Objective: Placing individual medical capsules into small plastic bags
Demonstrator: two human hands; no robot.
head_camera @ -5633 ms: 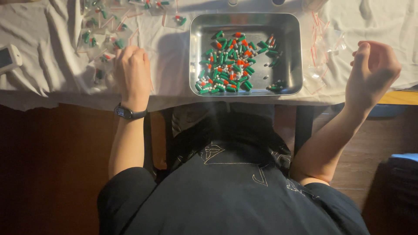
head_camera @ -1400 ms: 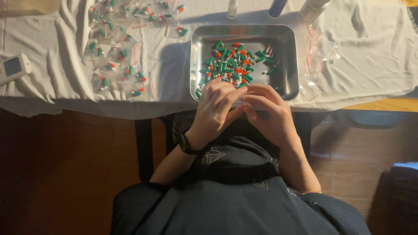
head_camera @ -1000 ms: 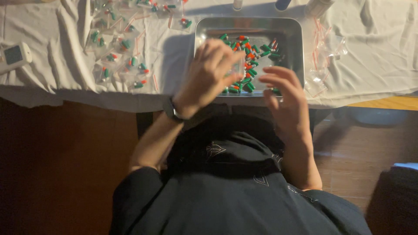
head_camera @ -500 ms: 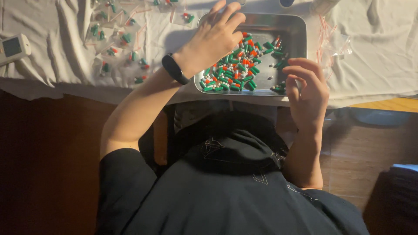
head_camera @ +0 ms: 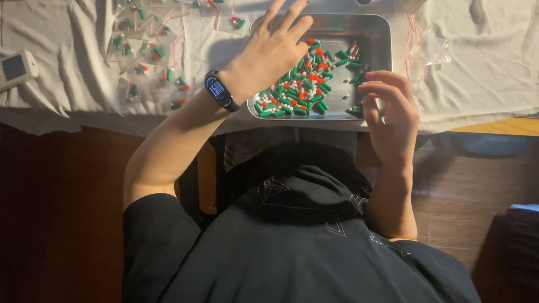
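A packing workstation: capsule tray (head_camera: 382,33), small bags (head_camera: 151,62), cloth-covered table (head_camera: 483,67).

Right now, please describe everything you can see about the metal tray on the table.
The metal tray is rectangular, shiny, steel-looking, with rounded corners and a low rim. It lies flat on the white cloth at the table edge. Green-white and orange-white capsules pile in its near left part. The left hand reaches over its left side; the right hand curls at its near right corner.
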